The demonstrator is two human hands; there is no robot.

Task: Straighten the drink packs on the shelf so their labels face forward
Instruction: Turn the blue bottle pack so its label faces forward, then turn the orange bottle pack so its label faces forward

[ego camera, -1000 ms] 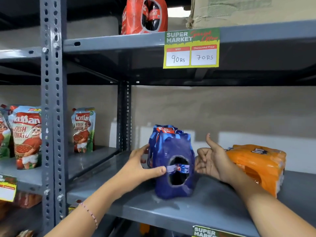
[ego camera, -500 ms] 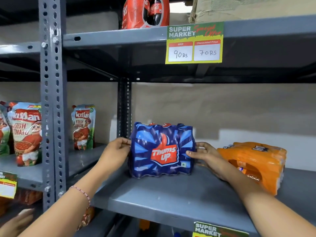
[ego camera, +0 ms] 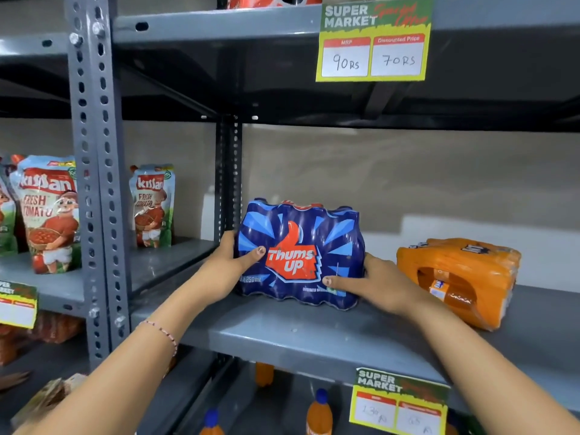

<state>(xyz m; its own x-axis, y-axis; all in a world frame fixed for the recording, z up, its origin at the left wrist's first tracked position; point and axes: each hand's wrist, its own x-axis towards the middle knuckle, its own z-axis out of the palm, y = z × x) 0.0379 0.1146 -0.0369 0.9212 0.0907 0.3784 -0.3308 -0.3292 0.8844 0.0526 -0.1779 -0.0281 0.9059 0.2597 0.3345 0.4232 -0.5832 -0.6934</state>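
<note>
Both hands, left (ego camera: pixel 227 266) and right (ego camera: pixel 375 282), grip the blue pack (ego camera: pixel 299 255) upright, label forward, apparently resting on the shelf (ego camera: pixel 314 337).

Tomato pouches (ego camera: pixel 47 215) left; price tag (ego camera: pixel 373 39) above.

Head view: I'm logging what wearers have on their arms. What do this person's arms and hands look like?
Both forearms are bare, with no sleeves or gloves in view. The left wrist wears a thin beaded bracelet in pink and pale beads. The left hand and right hand carry no visible rings or watch.
</note>
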